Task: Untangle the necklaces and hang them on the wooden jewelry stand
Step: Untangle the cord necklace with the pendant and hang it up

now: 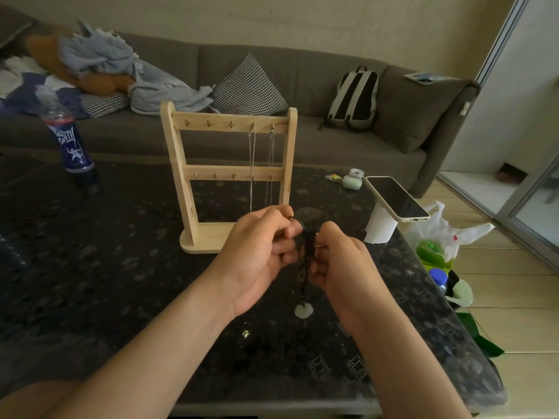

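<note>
While left hand (260, 252) and right hand (341, 266) fingers pinch dark necklace (305, 255), bottle (71, 140) lettering illegible

L hand (257, 255) & R hand (338, 264) close, fingers (279, 212) in pinch

Grey sofa (332, 140) against pale wall (302, 22); dark speckled table (90, 267) in front. Tiled floor (499, 297), glass door (535, 204) at right.

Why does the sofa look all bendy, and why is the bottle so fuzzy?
Head view: the wide-angle lens bows the sofa; the bottle near the left edge is smeared soft; light comes from the right, so the dark necklace held by the left hand and right hand blends into the dim table.
</note>
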